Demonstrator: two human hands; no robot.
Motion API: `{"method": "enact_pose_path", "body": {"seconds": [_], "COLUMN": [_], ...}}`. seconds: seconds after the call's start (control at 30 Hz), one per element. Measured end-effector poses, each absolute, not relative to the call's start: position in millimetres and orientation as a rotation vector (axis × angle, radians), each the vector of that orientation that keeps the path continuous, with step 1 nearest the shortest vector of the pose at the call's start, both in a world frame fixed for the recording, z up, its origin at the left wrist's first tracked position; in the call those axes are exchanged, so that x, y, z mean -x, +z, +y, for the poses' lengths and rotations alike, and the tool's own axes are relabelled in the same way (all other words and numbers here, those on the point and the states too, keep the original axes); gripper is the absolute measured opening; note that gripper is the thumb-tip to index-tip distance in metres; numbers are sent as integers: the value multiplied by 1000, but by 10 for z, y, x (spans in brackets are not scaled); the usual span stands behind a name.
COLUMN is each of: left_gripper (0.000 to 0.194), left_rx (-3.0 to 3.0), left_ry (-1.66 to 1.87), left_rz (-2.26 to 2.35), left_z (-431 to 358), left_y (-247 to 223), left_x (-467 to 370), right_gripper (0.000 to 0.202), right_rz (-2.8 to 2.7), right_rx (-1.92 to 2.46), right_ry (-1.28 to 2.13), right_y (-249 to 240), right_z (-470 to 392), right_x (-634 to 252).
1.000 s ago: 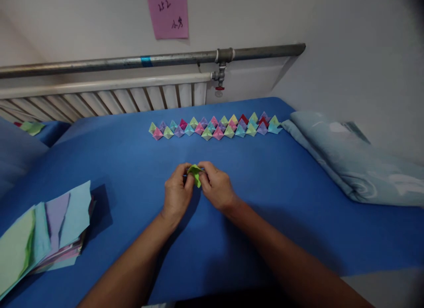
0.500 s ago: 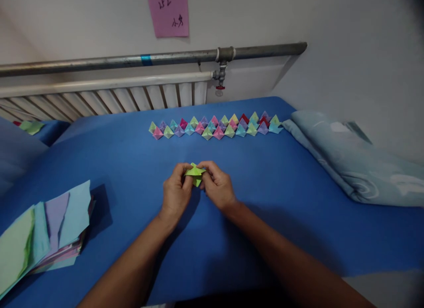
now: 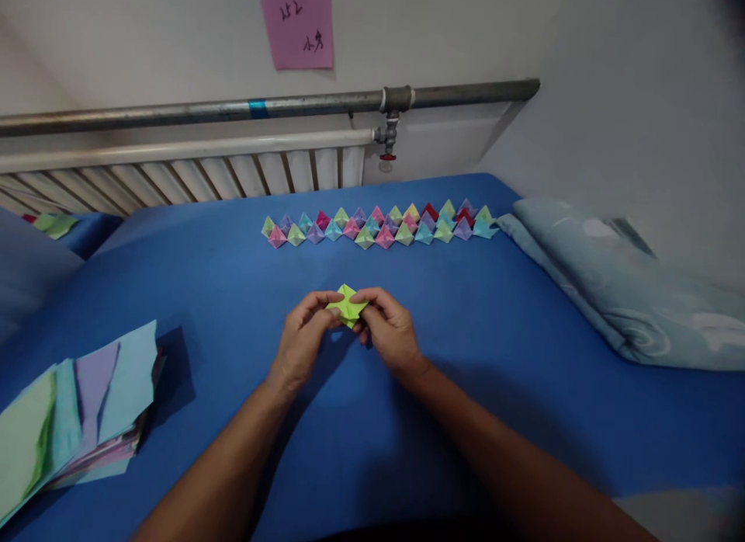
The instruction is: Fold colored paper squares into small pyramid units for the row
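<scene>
A small yellow-green folded origami paper (image 3: pixel 348 306) is held in front of me, above the blue surface (image 3: pixel 233 278). My left hand (image 3: pixel 303 334) pinches its left side between thumb and fingers. On the right side, my right hand (image 3: pixel 391 329) grips it the same way, with some fingertips tucked beneath. The paper shows a diamond shape with a crease down the middle and layered folds at the bottom. Beyond my hands, folded paper pieces (image 3: pixel 385 235) in pink, green, blue, purple, yellow and red stand in two close rows.
At the left lies a stack of coloured paper sheets (image 3: pixel 131 390). A folded pale-blue blanket (image 3: pixel 611 286) rests on the right. Behind the surface are a white radiator (image 3: pixel 198 173), a metal pipe (image 3: pixel 314 103) with a valve, and a pink note (image 3: pixel 299 26) on the wall.
The yellow-green paper has turned and been spread flatter, so more of its diamond face shows. My fingers have shifted onto its upper face, and my hands have moved slightly apart.
</scene>
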State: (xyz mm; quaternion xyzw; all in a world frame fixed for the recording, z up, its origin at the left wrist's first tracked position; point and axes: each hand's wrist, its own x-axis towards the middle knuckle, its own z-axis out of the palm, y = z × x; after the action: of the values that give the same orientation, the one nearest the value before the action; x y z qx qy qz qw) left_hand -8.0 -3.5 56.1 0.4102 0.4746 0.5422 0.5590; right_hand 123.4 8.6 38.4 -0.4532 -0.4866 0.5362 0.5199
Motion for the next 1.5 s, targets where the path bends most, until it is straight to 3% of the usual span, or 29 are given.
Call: {"method": "enact_pose_path", "body": {"seconds": [0.13, 0.3, 0.5, 1.0, 1.2, 1.5], "left_gripper": [18, 37, 39, 27, 24, 22], "left_rx": [-898, -809, -808, -782, -842, -899], "left_ry": [1329, 1348, 1348, 1264, 1295, 1298], "left_rz": [1159, 1132, 1130, 1229, 1266, 1294], "left_z": [-8, -2, -2, 53, 52, 43], "left_y": [544, 548, 533, 515, 518, 527], "left_x": [86, 78, 81, 135, 152, 150], "right_gripper": [21, 20, 22, 28, 12, 11], "right_rz": [-1245, -1325, -1181, -1179, -1266, -1190], "right_rx": [1077, 1091, 1121, 1123, 1238, 1243], "right_ry": [1303, 1327, 1361, 1576, 1768, 1835], "right_y": [399, 458, 430, 391, 467, 454], "right_z": [66, 56, 96, 109, 106, 113], "right_x": [-1248, -1278, -1243, -1239, -1268, -1279]}}
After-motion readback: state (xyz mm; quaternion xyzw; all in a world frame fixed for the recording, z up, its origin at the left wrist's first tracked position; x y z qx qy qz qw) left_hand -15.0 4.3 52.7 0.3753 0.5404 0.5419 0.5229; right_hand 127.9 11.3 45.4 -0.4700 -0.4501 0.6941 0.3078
